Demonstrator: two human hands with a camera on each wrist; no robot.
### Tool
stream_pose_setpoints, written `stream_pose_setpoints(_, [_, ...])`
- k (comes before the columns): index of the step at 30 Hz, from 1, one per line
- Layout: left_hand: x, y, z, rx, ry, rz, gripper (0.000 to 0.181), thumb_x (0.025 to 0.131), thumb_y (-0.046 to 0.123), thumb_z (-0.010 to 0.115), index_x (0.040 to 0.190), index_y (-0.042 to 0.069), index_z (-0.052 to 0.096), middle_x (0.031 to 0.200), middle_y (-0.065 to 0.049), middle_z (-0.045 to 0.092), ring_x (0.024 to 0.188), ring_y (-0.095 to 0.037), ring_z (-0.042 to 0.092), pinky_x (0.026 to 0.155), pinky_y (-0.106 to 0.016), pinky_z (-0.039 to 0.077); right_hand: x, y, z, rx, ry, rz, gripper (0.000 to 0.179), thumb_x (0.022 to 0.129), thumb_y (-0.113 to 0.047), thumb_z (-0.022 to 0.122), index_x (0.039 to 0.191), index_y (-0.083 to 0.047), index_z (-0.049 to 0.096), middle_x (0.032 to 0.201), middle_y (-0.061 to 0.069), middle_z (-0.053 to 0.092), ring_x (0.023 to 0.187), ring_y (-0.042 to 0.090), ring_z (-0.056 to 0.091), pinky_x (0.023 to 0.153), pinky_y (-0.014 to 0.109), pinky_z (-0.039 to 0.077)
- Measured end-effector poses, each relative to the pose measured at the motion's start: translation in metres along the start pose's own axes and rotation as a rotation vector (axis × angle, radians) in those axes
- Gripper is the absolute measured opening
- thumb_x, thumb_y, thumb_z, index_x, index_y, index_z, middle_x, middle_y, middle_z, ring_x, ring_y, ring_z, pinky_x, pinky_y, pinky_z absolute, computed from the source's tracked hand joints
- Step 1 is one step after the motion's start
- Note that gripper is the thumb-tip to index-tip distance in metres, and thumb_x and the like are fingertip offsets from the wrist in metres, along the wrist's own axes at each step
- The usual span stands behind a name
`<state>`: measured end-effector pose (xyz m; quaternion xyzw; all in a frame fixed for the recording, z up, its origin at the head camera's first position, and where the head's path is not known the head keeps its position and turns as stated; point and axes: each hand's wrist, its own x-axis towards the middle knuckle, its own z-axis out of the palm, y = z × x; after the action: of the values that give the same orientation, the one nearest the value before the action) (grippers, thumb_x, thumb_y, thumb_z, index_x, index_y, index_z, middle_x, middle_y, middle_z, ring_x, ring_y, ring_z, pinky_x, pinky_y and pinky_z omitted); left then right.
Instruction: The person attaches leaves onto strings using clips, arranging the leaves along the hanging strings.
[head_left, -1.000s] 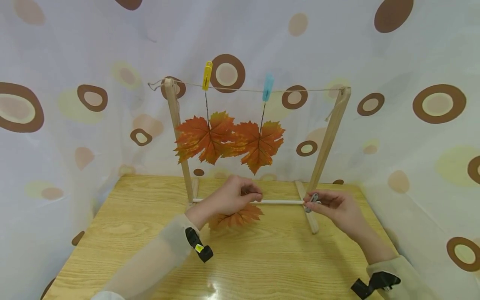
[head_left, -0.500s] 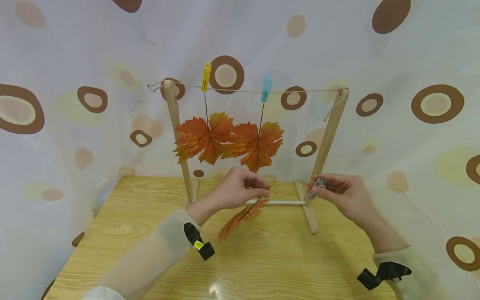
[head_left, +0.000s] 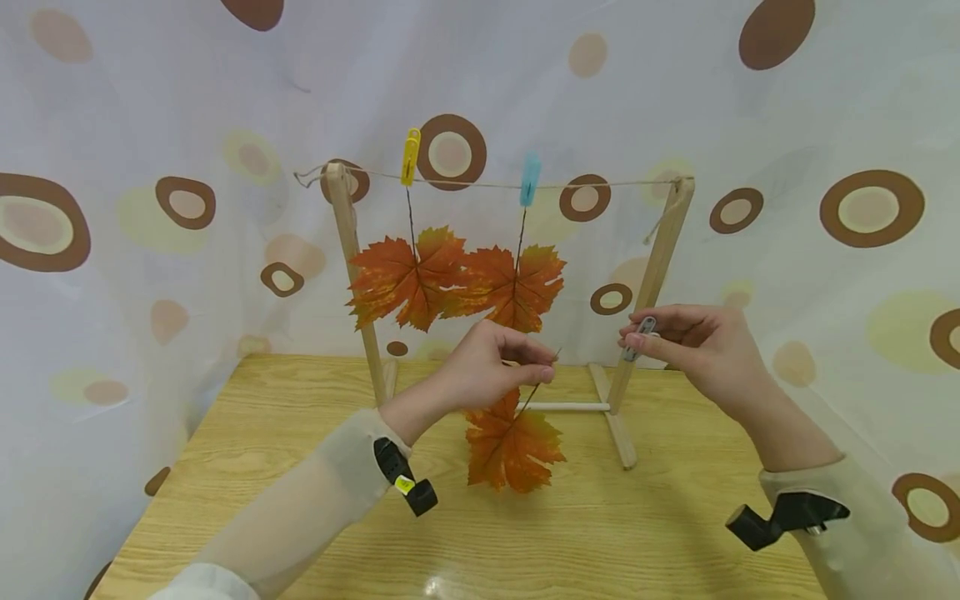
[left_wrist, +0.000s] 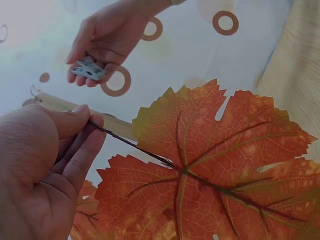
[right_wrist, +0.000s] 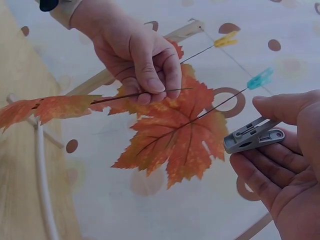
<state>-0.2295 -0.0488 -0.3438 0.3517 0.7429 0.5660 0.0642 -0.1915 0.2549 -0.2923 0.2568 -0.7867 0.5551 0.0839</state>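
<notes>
My left hand (head_left: 491, 367) pinches the dark stem of an orange artificial leaf (head_left: 513, 446) between thumb and fingers. The leaf hangs below the hand, above the table; the left wrist view shows its veined face (left_wrist: 210, 165). Off to the right, my right hand (head_left: 701, 346) holds a grey clothespin (right_wrist: 252, 137) between thumb and fingers, near the rack's right post. Behind the hands, two similar leaves hang from a string (head_left: 600, 184): one leaf (head_left: 412, 279) under a yellow clothespin (head_left: 410, 157), the other leaf (head_left: 517, 287) under a blue clothespin (head_left: 529, 179).
The string runs between a left wooden post (head_left: 345, 225) and a right wooden post (head_left: 660, 250). A white rod (head_left: 566, 407) joins the posts low down. The rack stands on a wood-grain table (head_left: 300, 467), with a patterned curtain (head_left: 825, 350) behind and at the sides.
My left hand has lifted the leaf off the table and moved up and right; the leaf now turns its face toward the head view. My right hand has risen with the clothespin.
</notes>
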Motion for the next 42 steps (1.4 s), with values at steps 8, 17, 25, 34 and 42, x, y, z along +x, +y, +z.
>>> stream_pose_setpoints(8, [0.01, 0.013, 0.001, 0.03, 0.031, 0.041, 0.012, 0.097, 0.016, 0.081, 0.108, 0.011, 0.083, 0.097, 0.005, 0.078, 0.092, -0.013, 0.073, 0.083, -0.031, 0.06, 0.013, -0.023, -0.012, -0.045, 0.034, -0.012, 0.017, 0.094, 0.006, 0.077, 0.111, 0.011, 0.075, 0.096, 0.014, 0.08, 0.085, 0.021, 0.078, 0.076, 0.022, 0.059])
stream_pose_setpoints(17, [0.023, 0.019, 0.007, -0.011, 0.018, 0.052, 0.012, 0.097, 0.013, 0.08, 0.107, 0.006, 0.082, 0.094, 0.002, 0.078, 0.085, -0.015, 0.074, 0.078, -0.033, 0.063, 0.026, -0.046, -0.03, 0.14, 0.021, -0.093, 0.021, 0.096, 0.016, 0.069, 0.115, 0.023, 0.066, 0.099, 0.018, 0.079, 0.093, 0.021, 0.078, 0.089, 0.024, 0.06])
stream_pose_setpoints(25, [0.035, 0.028, 0.011, -0.044, 0.026, 0.034, 0.011, 0.098, 0.013, 0.08, 0.107, 0.006, 0.081, 0.093, -0.001, 0.077, 0.086, -0.018, 0.074, 0.078, -0.033, 0.063, 0.042, -0.069, -0.051, 0.103, 0.108, -0.069, 0.024, 0.095, 0.01, 0.073, 0.117, 0.019, 0.07, 0.099, 0.016, 0.079, 0.102, 0.023, 0.073, 0.093, 0.021, 0.056])
stream_pose_setpoints(34, [0.057, 0.04, 0.014, -0.086, 0.082, 0.071, 0.014, 0.098, 0.009, 0.078, 0.109, 0.0, 0.079, 0.093, -0.004, 0.079, 0.086, -0.016, 0.075, 0.082, -0.03, 0.063, 0.062, -0.081, -0.066, 0.097, 0.135, -0.065, 0.024, 0.097, 0.004, 0.075, 0.117, 0.017, 0.071, 0.098, 0.013, 0.08, 0.105, 0.023, 0.069, 0.091, 0.021, 0.054])
stream_pose_setpoints(42, [0.083, 0.048, 0.017, -0.101, 0.14, 0.107, 0.014, 0.098, 0.008, 0.078, 0.109, 0.0, 0.08, 0.093, -0.007, 0.079, 0.086, -0.02, 0.077, 0.077, -0.032, 0.064, 0.088, -0.093, -0.075, 0.063, 0.175, -0.029, 0.029, 0.096, -0.006, 0.079, 0.118, 0.013, 0.074, 0.1, 0.011, 0.08, 0.102, 0.022, 0.07, 0.086, 0.019, 0.055])
